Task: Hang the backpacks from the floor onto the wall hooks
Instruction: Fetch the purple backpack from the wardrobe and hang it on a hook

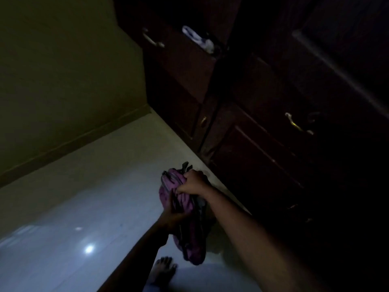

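- A dim room: glossy pale floor (84, 186), olive wall (63, 70), dark wooden wardrobe (263, 144) along the right. No hooks are in view.
- The purple backpack (187, 209) is between the hands, just ahead of the person, its long axis running away from the body and down toward the floor.
- The right hand (194, 183) clutches the far top end, fingers curled into the fabric.
- The left hand (171, 218) grips the near side lower down. Both arms are stretched forward.
- The lift likely turns on finding the top loop.

No text can be read.
Dim light and blur leave no lettering, label, brand or number legible on the purple backpack (183, 206) or on the dark wooden wardrobe (252, 161).
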`<control>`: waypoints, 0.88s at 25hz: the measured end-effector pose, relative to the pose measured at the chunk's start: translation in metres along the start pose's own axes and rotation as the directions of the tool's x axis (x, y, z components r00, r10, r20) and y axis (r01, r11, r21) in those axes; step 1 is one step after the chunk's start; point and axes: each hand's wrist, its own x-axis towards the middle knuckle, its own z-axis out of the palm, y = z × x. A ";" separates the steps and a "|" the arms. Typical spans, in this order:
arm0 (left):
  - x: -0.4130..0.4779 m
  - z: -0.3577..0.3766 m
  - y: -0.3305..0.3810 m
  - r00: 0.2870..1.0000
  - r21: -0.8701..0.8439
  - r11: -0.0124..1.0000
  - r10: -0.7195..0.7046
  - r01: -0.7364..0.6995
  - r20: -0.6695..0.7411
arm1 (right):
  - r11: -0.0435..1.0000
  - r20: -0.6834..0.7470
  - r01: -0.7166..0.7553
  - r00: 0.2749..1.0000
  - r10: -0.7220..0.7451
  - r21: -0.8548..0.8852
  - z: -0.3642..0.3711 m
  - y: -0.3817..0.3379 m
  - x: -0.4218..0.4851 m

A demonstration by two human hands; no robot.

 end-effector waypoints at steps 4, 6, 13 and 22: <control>-0.100 -0.026 -0.026 0.909 0.320 0.940 0.231 -0.116 -0.348 | 0.979 0.070 0.034 0.996 -0.049 0.202 0.024 -0.062 -0.084; -0.162 -0.035 -0.046 0.802 0.363 0.923 0.313 -0.130 -0.509 | 0.934 0.100 0.112 0.983 -0.154 0.340 0.053 -0.091 -0.131; -0.365 -0.083 -0.123 0.465 -0.219 0.847 0.038 -0.485 -0.884 | 0.783 0.284 0.378 0.781 -0.556 0.493 0.170 -0.197 -0.312; -0.555 -0.116 -0.247 0.194 -0.345 0.301 -0.436 -0.889 -0.879 | 0.384 0.579 0.921 0.280 -0.766 0.063 0.321 -0.322 -0.461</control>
